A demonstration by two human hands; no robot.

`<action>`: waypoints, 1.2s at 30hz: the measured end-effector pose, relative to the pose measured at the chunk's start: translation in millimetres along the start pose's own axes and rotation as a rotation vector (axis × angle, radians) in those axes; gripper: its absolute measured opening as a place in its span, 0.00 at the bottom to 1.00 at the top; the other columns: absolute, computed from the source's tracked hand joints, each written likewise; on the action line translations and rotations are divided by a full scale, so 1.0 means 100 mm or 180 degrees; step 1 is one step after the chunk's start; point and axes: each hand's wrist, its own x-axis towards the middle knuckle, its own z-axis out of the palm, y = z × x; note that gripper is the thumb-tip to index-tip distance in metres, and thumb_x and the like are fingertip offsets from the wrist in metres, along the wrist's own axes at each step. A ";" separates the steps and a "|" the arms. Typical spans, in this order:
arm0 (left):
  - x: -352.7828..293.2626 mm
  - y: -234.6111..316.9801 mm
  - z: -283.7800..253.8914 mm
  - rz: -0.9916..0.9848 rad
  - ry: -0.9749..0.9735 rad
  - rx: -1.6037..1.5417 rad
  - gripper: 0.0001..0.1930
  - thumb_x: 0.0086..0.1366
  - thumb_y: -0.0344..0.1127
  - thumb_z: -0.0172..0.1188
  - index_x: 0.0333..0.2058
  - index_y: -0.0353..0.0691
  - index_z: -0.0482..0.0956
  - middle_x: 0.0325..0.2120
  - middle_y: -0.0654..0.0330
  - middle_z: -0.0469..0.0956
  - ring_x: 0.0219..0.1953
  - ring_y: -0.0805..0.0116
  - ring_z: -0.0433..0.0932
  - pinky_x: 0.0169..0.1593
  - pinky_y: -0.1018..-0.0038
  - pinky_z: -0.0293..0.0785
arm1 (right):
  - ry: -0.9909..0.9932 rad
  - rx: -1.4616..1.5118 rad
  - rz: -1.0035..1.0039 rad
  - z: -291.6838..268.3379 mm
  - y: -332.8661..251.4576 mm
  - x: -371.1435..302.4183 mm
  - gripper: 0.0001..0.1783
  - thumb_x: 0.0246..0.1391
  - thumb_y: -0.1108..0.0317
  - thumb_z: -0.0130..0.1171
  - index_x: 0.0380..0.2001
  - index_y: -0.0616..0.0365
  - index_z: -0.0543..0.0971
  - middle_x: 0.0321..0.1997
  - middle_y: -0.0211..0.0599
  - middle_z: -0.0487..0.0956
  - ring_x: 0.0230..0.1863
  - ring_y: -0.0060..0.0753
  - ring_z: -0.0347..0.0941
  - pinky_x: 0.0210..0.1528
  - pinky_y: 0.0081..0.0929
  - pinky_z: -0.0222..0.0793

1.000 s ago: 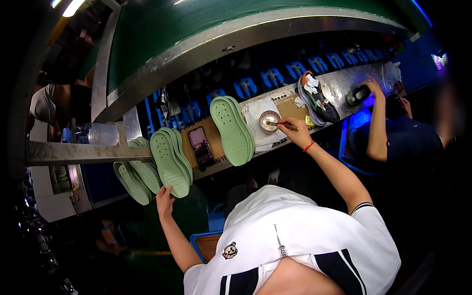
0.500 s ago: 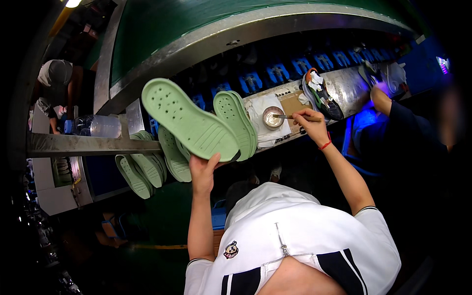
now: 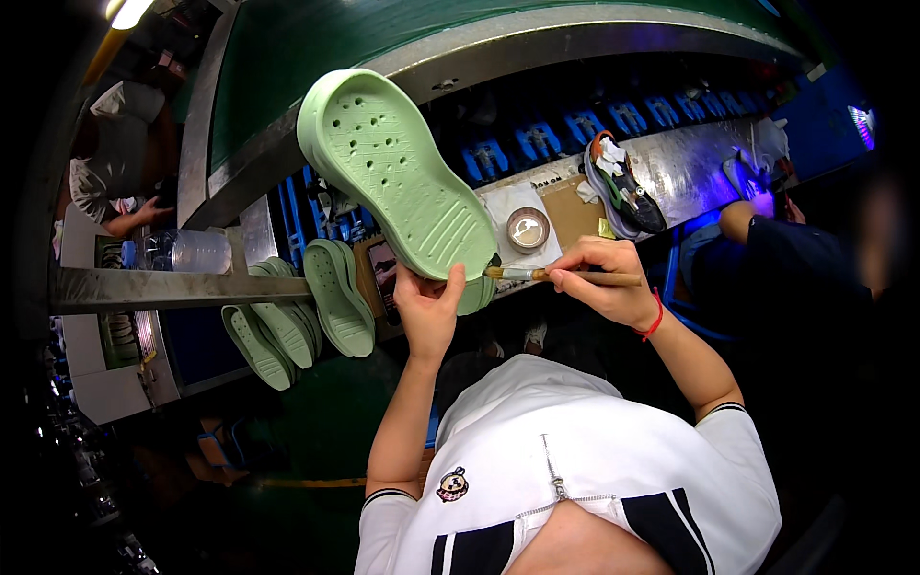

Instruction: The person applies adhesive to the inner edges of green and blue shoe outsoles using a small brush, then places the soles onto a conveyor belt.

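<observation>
A light green shoe sole [image 3: 393,172], dotted with small holes and grooved near one end, is held up by my left hand [image 3: 429,311]. The thumb lies over its near end and the other fingers are behind. In my right hand [image 3: 609,283] is a thin brush [image 3: 517,274], its bristles against a small dark patch at the sole's near right edge. Just beyond the brush, a round tin [image 3: 528,230] with pale liquid stands on a white sheet [image 3: 496,203]. Another green sole behind the held one is mostly hidden.
More green soles [image 3: 339,299] lean in groups to the left. A finished-looking multicoloured shoe [image 3: 625,187] sits on the metal bench [image 3: 685,158] at right. A metal bar [image 3: 182,291] crosses on the left near a plastic bottle [image 3: 196,252]. Co-workers sit at left and right.
The brush has moved from the tin down and left to the sole's edge. My left hand has brought the sole rightward and turned it more upright.
</observation>
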 end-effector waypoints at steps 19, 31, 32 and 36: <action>0.06 0.04 0.01 0.0008 -0.0141 0.0174 0.20 0.56 0.20 0.58 0.46 0.30 0.65 0.39 0.56 0.74 0.38 0.73 0.76 0.41 0.79 0.75 | -0.0085 -0.0238 -0.0359 -0.15 0.01 0.16 0.01 0.44 0.75 0.62 0.24 0.61 0.80 0.21 0.35 0.77 0.22 0.26 0.73 0.23 0.19 0.65; 0.08 0.02 0.02 -0.0002 -0.0178 0.0093 0.21 0.56 0.20 0.58 0.48 0.31 0.64 0.40 0.56 0.75 0.39 0.72 0.76 0.42 0.78 0.75 | -0.0167 -0.0231 -0.0424 -0.11 0.00 0.14 0.01 0.44 0.75 0.62 0.23 0.62 0.80 0.21 0.33 0.77 0.22 0.26 0.72 0.23 0.19 0.63; 0.08 0.03 0.02 0.0013 -0.0183 0.0082 0.21 0.56 0.21 0.58 0.48 0.31 0.64 0.40 0.56 0.75 0.39 0.72 0.76 0.42 0.78 0.75 | -0.0197 -0.0322 -0.0519 -0.12 0.01 0.15 0.02 0.44 0.75 0.62 0.24 0.61 0.80 0.20 0.34 0.77 0.22 0.27 0.72 0.23 0.20 0.63; 0.07 0.04 0.03 -0.0020 -0.0224 0.0099 0.20 0.56 0.21 0.58 0.48 0.31 0.64 0.40 0.56 0.75 0.39 0.73 0.76 0.42 0.78 0.75 | -0.0109 -0.0359 -0.0521 -0.19 0.01 0.15 0.02 0.43 0.75 0.62 0.24 0.61 0.80 0.20 0.34 0.76 0.21 0.28 0.72 0.22 0.21 0.63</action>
